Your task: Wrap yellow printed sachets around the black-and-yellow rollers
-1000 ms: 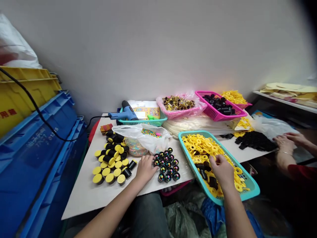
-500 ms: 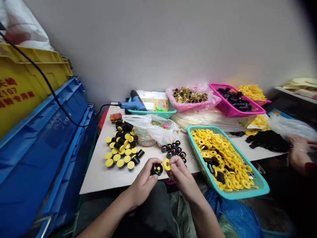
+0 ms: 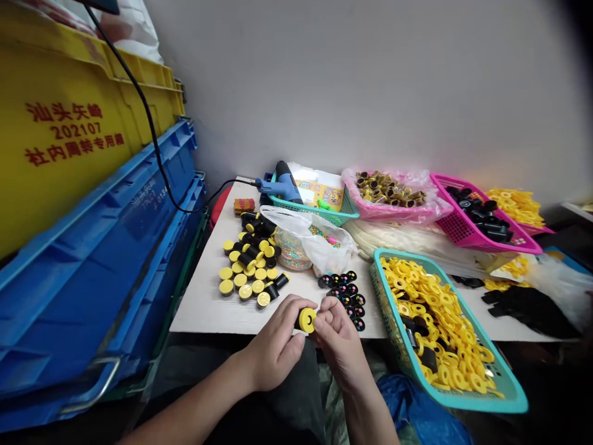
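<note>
left hand (image 3: pixel 277 346): fingers clamped on black cup (image 3: pixel 300 321) | right hand (image 3: pixel 340 343): fingers pinched on yellow ring cap (image 3: pixel 307 319), pressed against cup | teal basket (image 3: pixel 504 405): right of the fingers

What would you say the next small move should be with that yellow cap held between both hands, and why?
Probably press the yellow cap fully home with the right hand while the left hand steadies the black piece, since the cap sits on its end, held in front of the table.

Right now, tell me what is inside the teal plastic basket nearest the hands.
The teal plastic basket holds yellow plastic rings and a few black cylinders; its floor beneath them is covered.
</note>
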The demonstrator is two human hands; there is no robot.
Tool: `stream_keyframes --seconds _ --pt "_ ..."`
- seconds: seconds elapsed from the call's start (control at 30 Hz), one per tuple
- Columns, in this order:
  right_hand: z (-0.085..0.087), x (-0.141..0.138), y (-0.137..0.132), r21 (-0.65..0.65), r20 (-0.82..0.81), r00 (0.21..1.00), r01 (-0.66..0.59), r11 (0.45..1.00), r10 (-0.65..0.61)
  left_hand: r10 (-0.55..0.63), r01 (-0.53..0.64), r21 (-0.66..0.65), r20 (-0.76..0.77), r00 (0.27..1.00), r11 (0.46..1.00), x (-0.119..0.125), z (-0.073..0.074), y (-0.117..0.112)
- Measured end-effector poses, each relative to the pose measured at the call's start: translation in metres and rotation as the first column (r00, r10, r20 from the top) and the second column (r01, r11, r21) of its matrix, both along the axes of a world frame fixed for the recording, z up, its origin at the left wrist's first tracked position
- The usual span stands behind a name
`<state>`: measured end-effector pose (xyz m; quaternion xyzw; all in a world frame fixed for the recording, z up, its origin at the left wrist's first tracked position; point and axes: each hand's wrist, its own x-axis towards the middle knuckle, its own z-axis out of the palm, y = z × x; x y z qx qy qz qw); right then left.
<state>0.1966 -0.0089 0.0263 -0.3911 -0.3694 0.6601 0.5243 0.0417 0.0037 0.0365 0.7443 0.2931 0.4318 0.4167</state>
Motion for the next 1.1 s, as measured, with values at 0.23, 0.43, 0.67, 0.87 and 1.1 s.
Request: stream_keyframes --seconds 0.23,0.43,0.67,0.87,1.1 --pt "-0.004 -0.006 0.000 0.023 0.009 0.998 -0.062 0.998 0.062 0.037 -0.034 0.159 -0.011 0.999 0.987 0.002 -0.010 0.002" --pt "0.001 -0.015 0.000 0.073 -0.050 0.977 -0.202 0.977 0.205 0.136 -0.100 0.422 -0.056 0.989 0.901 0.005 -0.014 -0.001" --pt "0.006 -0.022 -0.009 0.070 -0.157 0.980 -0.109 0.992 0.119 -0.064 0.004 0.414 0.131 0.989 0.910 0.012 -0.008 0.004" --pt "-0.001 -0.004 -0.014 0.024 -0.283 0.921 -0.274 0.961 0.269 -0.283 0.236 0.185 0.300 0.911 0.954 0.007 -0.012 0.006" --pt "-0.016 -0.017 -0.017 0.110 -0.095 0.995 -0.029 0.993 0.040 -0.031 0.029 0.422 -0.002 1.000 0.906 0.009 -0.015 0.002"
